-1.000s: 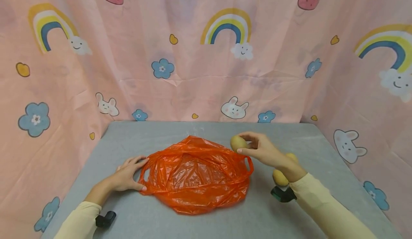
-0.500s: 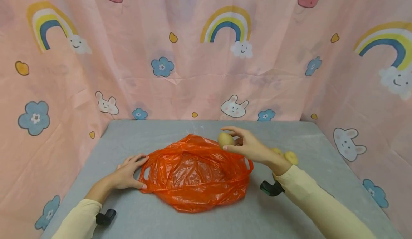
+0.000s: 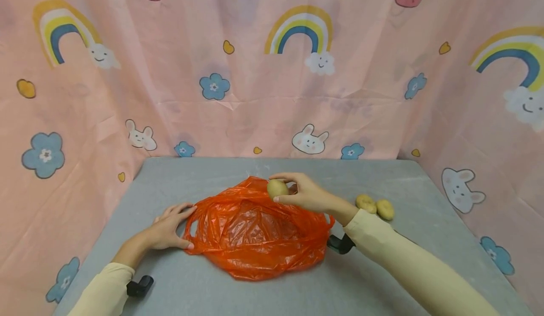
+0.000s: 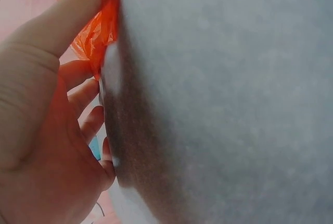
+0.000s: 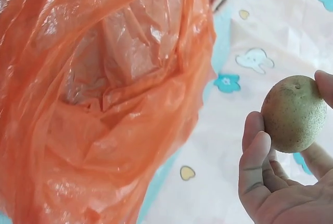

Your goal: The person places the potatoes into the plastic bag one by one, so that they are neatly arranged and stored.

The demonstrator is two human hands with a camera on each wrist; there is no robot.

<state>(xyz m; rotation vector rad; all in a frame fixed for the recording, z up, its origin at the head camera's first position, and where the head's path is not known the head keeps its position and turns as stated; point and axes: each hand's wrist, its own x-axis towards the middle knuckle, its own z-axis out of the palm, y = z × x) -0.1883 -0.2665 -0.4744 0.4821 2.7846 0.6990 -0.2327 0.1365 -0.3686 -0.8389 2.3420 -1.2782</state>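
Observation:
A potato (image 3: 277, 190) is held between the thumb and fingers of my right hand (image 3: 307, 194), above the far side of an orange plastic bag (image 3: 259, 264). The right wrist view shows this potato (image 5: 294, 113) off to the side of the bag's mouth (image 5: 119, 62). The bag lies spread on the table with its mouth gaping. My left hand (image 3: 167, 228) rests at the bag's left handle, thumb and fingers spread and touching its edge. Up close in the left wrist view, the left thumb (image 4: 62, 18) lies against the orange plastic (image 4: 106, 21).
Two more potatoes, one on the left (image 3: 366, 203) and one on the right (image 3: 385, 209), lie on the grey table (image 3: 170, 183) beyond the right forearm. Pink printed curtains (image 3: 263, 113) hang behind and beside the table. Dark wrist cameras jut from both sleeves.
My right hand has carried the potato leftward, from beside the bag's right handle to over its far side. The potatoes on the table show more fully now. My left hand has stayed put.

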